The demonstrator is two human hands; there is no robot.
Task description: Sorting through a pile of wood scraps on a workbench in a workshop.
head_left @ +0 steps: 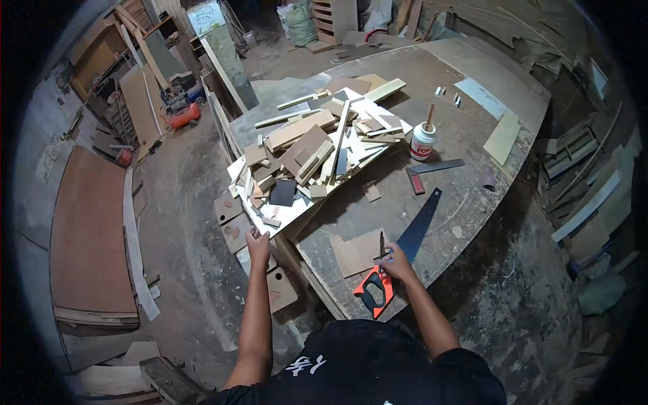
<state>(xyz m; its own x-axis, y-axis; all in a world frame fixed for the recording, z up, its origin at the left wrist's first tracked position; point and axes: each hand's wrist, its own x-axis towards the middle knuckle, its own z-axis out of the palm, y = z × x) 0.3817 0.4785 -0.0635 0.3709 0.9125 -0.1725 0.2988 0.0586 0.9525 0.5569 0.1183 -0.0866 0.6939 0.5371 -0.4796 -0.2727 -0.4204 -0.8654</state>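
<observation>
My left hand [257, 248] is closed on the near corner of a white board [289, 213], which carries a heap of wood offcuts [312, 145]. Between the fingers of my right hand [399, 263] stands a slim dark pen [382, 244], held upright. Directly under that hand lies a handsaw [420, 226] with an orange and black handle and a dark blade pointing away to the right. Beside the pen a thin brown wood piece [356, 252] rests flat on the worktable [324, 229]. Farther off is a try square [435, 172] with a red-marked stock.
A white glue tub [423, 140] with a stick in it stands on the table's right half. Pale panels [501, 138] lie by the far right edge. On the floor at left are a red-brown sheet [91, 233] and an orange compressor [183, 116]. Drilled boards [279, 290] sit below the table's left side.
</observation>
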